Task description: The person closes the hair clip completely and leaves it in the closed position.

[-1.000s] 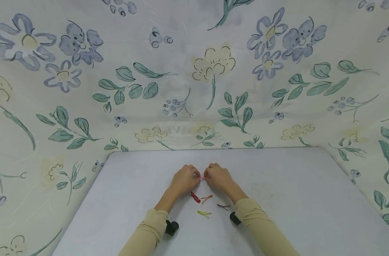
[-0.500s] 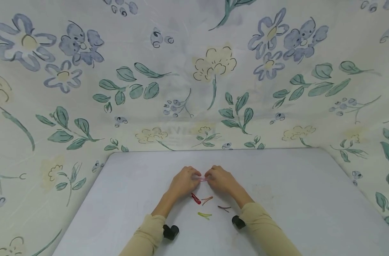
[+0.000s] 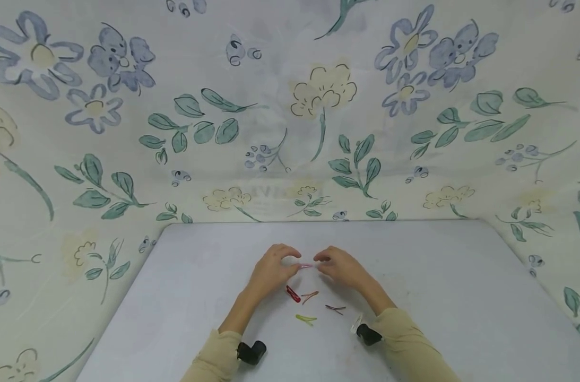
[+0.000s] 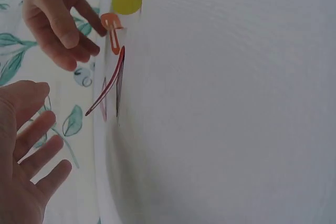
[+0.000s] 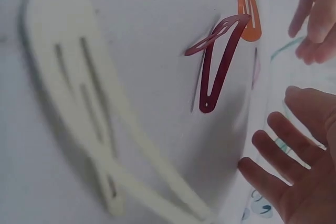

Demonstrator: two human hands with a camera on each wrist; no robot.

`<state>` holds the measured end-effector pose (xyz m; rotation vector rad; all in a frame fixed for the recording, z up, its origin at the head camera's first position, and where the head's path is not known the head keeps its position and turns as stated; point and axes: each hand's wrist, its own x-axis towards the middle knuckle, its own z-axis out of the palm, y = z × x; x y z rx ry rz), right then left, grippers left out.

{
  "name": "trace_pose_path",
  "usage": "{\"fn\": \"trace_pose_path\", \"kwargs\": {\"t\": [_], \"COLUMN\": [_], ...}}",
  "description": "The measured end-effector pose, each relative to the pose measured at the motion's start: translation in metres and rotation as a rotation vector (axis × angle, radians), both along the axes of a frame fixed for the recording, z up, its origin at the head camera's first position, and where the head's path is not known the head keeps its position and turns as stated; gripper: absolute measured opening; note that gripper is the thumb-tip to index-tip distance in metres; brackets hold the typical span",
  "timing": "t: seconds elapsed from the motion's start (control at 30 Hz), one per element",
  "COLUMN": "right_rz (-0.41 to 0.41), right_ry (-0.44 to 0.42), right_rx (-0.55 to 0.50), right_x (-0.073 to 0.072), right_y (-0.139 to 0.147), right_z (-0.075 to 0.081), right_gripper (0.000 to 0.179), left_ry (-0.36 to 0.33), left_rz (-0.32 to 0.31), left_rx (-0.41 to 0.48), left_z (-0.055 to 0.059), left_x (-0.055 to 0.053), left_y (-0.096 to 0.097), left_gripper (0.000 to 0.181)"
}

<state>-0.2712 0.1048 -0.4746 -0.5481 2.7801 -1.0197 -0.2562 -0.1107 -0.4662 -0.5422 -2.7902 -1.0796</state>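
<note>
A pink snap hair clip (image 3: 306, 266) lies on the white table between my two hands. My left hand (image 3: 275, 268) is beside its left end, thumb tip right at the clip and fingers spread apart. On the other side my right hand (image 3: 339, 268) hovers with fingers parted. Both wrist views show the left palm (image 4: 26, 156) and the right palm (image 5: 299, 166) holding nothing. Closer to me lie a red clip (image 3: 293, 294), an orange clip (image 3: 310, 297), a dark maroon clip (image 3: 335, 309) and a yellow-green clip (image 3: 306, 319), bent apart at their prongs.
The white table (image 3: 213, 249) ends at a flower-printed cloth (image 3: 270, 132) behind it and at the sides. A black wrist camera (image 3: 251, 353) sits at the left sleeve, and another black camera (image 3: 368, 335) at the right sleeve.
My fingers have come off the pink clip and spread, and my right hand has moved a little to the right. The other clips lie where they were.
</note>
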Motion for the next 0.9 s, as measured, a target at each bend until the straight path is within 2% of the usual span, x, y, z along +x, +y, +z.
{"fn": "trace_pose_path", "kwargs": {"t": [0.2,0.47,0.63,0.9], "right_rz": [-0.031,0.002,0.035,0.063], "right_ry": [-0.047,-0.026,-0.021,-0.02], "right_rx": [-0.012,-0.068,-0.089,-0.026], "right_x": [0.009,0.024,0.035,0.057], "right_y": [0.01,0.025,0.034,0.043], "right_z": [0.0,-0.002,-0.004,-0.003], "right_gripper": [0.022,0.02,0.021,0.021], "left_ry": [0.003,0.081,0.065,-0.002], "left_rz": [-0.026,-0.059,-0.091,-0.146], "left_rx": [0.047,0.078,0.083,0.044], "left_z": [0.001,-0.001,-0.003,-0.006], "left_x": [0.01,0.021,0.028,0.04], "left_y": [0.006,0.016,0.022,0.029], "left_gripper": [0.019,0.019,0.021,0.023]}}
